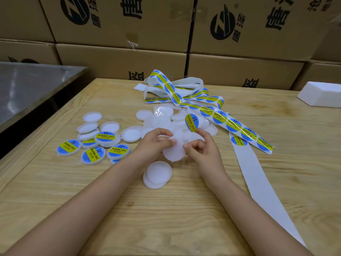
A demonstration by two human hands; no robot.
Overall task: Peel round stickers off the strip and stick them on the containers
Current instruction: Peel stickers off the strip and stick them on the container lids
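Note:
My left hand (158,143) grips a round white container (174,153) at its left rim, just above the wooden table. My right hand (201,145) touches the container's right edge, and a blue and yellow round sticker (191,122) stands up from its fingertip. The sticker strip (234,124) runs from a tangle at the back to the right, with several stickers on it. Its bare white backing (258,174) trails toward me. Several labelled containers (92,154) lie at the left. A heap of unlabelled white containers (160,119) sits behind my hands.
Two stacked white containers (157,174) lie between my forearms. Cardboard boxes (129,24) wall off the back. A steel table (27,85) stands at the left, and a white foam block (321,95) sits at the right rear of the wooden table (166,218).

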